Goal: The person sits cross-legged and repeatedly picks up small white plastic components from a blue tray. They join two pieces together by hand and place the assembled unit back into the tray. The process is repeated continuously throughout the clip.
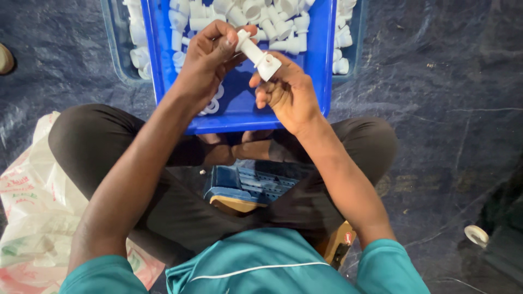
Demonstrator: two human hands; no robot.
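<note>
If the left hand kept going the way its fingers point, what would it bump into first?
Probably the pile of white plastic fittings in the blue tray. The left hand points up and away over it, already gripping a white fitting with the right hand. Depth is unclear.

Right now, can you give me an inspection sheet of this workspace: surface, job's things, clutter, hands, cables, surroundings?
Surface: dark blue tarpaulin on the floor, creased and scuffed.
Job's things: white plastic fitting, held over the blue tray, which holds a heap of white fittings and loose white rings.
Clutter: blue slotted crate by the lap; white printed sack at the person's left; white tape roll at the person's right.
Hands: left hand grips the fitting's narrow end; right hand holds its wide end.
Cables: nothing seen.
Surroundings: second clear bin of white parts under the tray; person sits cross-legged.
</note>
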